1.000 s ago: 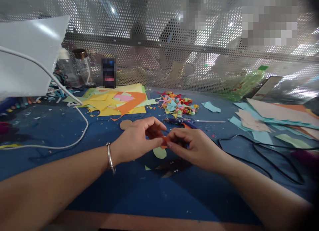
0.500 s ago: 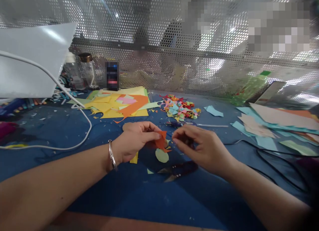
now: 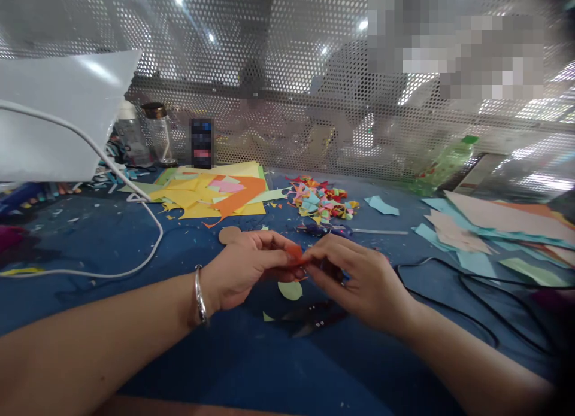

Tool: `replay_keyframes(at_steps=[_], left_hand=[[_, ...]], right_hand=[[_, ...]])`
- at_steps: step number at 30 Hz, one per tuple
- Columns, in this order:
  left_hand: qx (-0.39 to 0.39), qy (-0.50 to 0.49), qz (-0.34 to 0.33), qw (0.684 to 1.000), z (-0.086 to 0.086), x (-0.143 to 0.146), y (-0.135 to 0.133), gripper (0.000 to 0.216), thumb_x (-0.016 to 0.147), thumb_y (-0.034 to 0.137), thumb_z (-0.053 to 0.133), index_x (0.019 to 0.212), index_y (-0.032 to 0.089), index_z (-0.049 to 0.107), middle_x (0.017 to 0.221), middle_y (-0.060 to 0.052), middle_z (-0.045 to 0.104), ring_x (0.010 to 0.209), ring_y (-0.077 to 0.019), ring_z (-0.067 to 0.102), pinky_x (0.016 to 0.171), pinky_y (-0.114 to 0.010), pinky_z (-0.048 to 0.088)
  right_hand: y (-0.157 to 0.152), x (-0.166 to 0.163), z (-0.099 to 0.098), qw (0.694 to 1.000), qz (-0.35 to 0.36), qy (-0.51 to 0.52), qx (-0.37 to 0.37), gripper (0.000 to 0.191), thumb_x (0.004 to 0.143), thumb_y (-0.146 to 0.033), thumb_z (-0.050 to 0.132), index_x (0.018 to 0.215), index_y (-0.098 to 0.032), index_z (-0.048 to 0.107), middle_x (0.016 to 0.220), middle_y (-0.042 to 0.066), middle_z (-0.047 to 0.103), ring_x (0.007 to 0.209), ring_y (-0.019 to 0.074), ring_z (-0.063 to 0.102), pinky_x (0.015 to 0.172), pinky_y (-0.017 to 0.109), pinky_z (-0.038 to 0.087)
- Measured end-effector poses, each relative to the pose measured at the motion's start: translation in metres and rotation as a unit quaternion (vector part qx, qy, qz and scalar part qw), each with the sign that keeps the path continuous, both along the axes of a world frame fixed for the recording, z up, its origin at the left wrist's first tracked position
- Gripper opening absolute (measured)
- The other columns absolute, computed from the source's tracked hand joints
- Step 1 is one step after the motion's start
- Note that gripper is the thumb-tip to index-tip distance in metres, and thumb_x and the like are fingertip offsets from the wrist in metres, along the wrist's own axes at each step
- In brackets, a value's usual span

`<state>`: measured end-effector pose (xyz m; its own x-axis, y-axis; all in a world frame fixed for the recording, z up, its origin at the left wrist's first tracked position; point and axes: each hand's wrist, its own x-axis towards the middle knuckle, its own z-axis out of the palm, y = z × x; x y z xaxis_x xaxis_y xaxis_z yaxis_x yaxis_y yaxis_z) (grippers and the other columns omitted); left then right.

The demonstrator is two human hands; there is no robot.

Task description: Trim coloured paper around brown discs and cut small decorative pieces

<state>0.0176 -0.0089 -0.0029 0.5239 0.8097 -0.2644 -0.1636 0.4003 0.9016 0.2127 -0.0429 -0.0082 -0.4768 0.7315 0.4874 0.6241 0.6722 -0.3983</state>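
Observation:
A small piece of orange paper [image 3: 294,254] is pinched in my left hand [image 3: 245,263], which wears a silver bangle. My right hand [image 3: 359,275] has its thumb and forefinger closed on the paper's right edge, so both hands meet over the table. Below them lies a pale green paper round [image 3: 290,290]. Scissors [image 3: 309,321] rest under my right hand, blades pointing left, the handles partly hidden in shadow. A brown disc [image 3: 229,235] sits just beyond my left hand. Behind my right fingers lies a glue gun [image 3: 330,230] with a clear stick.
Yellow and orange paper sheets [image 3: 193,194] lie at the back left, colourful scraps [image 3: 321,200] at the back centre. Blue and pale pink papers [image 3: 507,218] are stacked right. A black cable [image 3: 476,278] loops at the right, a white cable [image 3: 157,236] at the left.
My right hand has moved left and taken hold of the orange paper, which was in my left hand alone. The view has shifted slightly.

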Motion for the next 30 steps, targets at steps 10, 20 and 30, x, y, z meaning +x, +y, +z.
replay_keyframes(at_steps=[10, 20, 30], left_hand=[[0.154, 0.028, 0.001, 0.988, -0.009, 0.001, -0.004, 0.022, 0.074, 0.027, 0.079, 0.088, 0.013, 0.068, 0.083, -0.002, 0.072, 0.078, -0.0129, 0.068, 0.079, -0.027, 0.054], [0.266, 0.115, 0.018, 0.957, -0.009, 0.000, -0.002, 0.013, 0.078, 0.026, 0.072, 0.086, 0.016, 0.068, 0.080, -0.004, 0.074, 0.076, -0.0161, 0.070, 0.076, -0.030, 0.058], [0.303, 0.144, 0.015, 0.942, -0.010, -0.002, -0.002, 0.012, 0.080, 0.027, 0.069, 0.086, 0.017, 0.069, 0.079, -0.004, 0.074, 0.073, -0.0151, 0.070, 0.072, -0.028, 0.057]], right_hand=[[0.000, -0.007, 0.002, 0.985, -0.083, 0.101, -0.117, 0.008, 0.087, -0.023, 0.058, 0.083, -0.018, 0.063, 0.066, 0.000, 0.063, 0.054, 0.0110, 0.053, 0.049, 0.022, 0.041], [0.002, -0.011, 0.001, 0.979, -0.090, 0.117, -0.140, 0.013, 0.089, -0.029, 0.058, 0.081, -0.020, 0.062, 0.067, 0.000, 0.065, 0.057, 0.0123, 0.057, 0.051, 0.022, 0.044], [0.000, -0.010, 0.001, 0.975, -0.090, 0.135, -0.150, 0.014, 0.089, -0.032, 0.060, 0.085, -0.019, 0.063, 0.071, 0.001, 0.067, 0.060, 0.0133, 0.060, 0.054, 0.024, 0.047]])
